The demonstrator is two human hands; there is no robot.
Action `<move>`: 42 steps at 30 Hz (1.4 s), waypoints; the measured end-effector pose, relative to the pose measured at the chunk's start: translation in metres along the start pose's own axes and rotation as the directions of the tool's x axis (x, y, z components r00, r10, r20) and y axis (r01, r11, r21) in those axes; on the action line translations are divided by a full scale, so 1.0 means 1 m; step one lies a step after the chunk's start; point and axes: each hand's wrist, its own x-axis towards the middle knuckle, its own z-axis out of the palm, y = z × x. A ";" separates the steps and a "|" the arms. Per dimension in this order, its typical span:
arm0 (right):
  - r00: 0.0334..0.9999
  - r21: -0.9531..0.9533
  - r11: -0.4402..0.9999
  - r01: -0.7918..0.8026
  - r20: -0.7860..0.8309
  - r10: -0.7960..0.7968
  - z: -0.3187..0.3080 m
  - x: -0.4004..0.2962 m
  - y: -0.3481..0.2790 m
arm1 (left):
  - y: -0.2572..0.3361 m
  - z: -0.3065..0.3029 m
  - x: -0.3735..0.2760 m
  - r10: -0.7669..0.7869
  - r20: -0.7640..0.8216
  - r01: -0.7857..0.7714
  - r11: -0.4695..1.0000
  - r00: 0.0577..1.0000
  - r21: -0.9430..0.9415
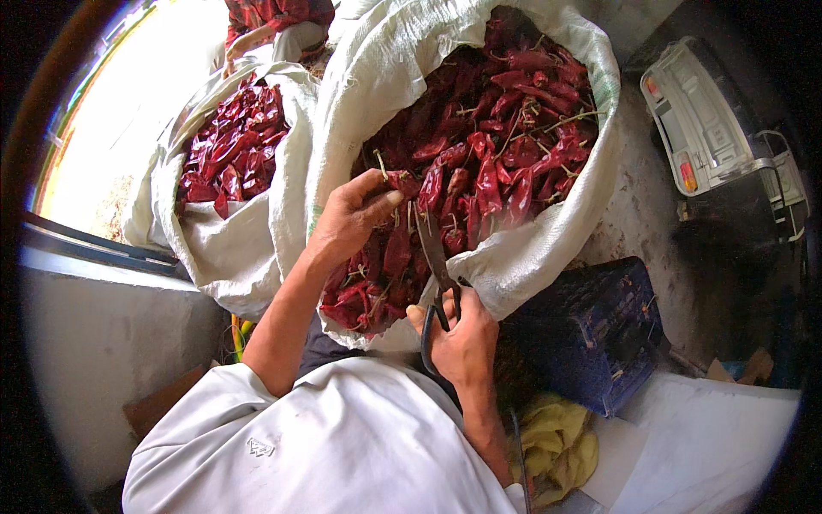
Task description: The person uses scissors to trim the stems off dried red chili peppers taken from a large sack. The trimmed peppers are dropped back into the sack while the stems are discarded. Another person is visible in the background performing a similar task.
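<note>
Between the thumb and fingers of my left hand (352, 215) is a dried red chili pepper (404, 183), its pale stem sticking up. My right hand (465, 337) grips a pair of scissors (435, 254) by the dark looped handles. The blades point away from me, just right of and below the held pepper. Both hands are over a large white woven sack (539, 257) with its rim rolled open. Whole dried red chilies (491, 183), many with stems on, fill it. Farther left, a second white woven sack (234, 241) holds red chili pieces (234, 144).
A person in a red patterned top (279, 19) sits behind the second sack. To my right stand a dark blue plastic crate (616, 340) and a yellowish cloth (555, 443). Part of a vehicle with tail lights (700, 122) is at far right. A wall (122, 334) is on my left.
</note>
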 end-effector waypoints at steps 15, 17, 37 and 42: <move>0.988 -0.371 0.928 -0.045 0.123 0.097 0.008 -0.022 0.002 | -0.009 0.006 -0.053 -0.021 0.126 0.016 0.999 0.992 0.040; 0.989 -0.401 0.915 -0.053 0.109 0.105 0.000 -0.026 -0.004 | 0.001 0.010 -0.052 0.112 0.120 -0.144 0.941 0.986 0.307; 0.801 0.785 0.298 -0.544 0.591 -0.096 0.030 -0.075 0.035 | -0.011 0.021 -0.072 -0.042 0.322 0.161 0.922 0.946 -0.353; 0.876 0.931 -0.052 -0.362 0.320 -0.361 0.001 -0.064 0.040 | -0.024 0.011 -0.078 -0.091 0.280 0.211 0.876 0.956 -0.435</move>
